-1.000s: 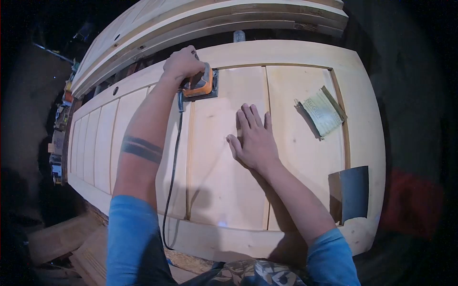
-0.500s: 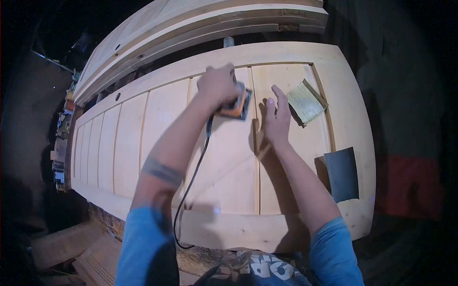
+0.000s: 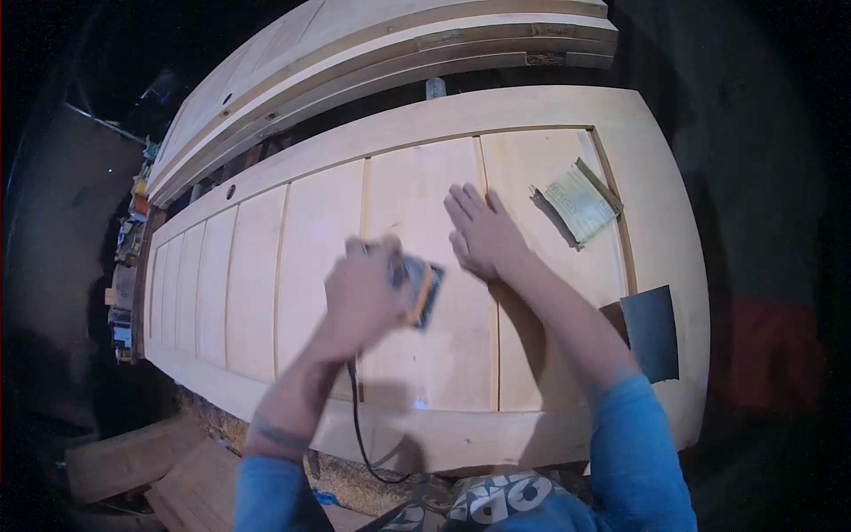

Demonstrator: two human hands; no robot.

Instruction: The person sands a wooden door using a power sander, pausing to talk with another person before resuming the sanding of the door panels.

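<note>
My left hand (image 3: 362,288), blurred by motion, is wrapped round an orange and black electric sander (image 3: 425,297). The sander sits on a flat panel of a pale wooden door (image 3: 425,372). From its near side a black cord (image 3: 358,426) runs toward my body. My right hand (image 3: 486,232) lies palm down on the wood to the right of the sander, fingers stretched out and holding nothing. Beyond it, in the end panel, is a folded piece of sandpaper (image 3: 581,206) with a pale printed back. A dark sandpaper sheet (image 3: 651,333) rests near the door's right end.
More wooden doors (image 3: 417,44) are stacked along the far side. Various items (image 3: 124,306) stand at the door's left end. Wooden boards (image 3: 133,457) lie low at the left front. Something red (image 3: 771,355) is on the dark floor at the right.
My left hand has drawn the sander nearer to me and slightly left. My right hand, raised on edge before, has moved left and now lies flat on the door.
</note>
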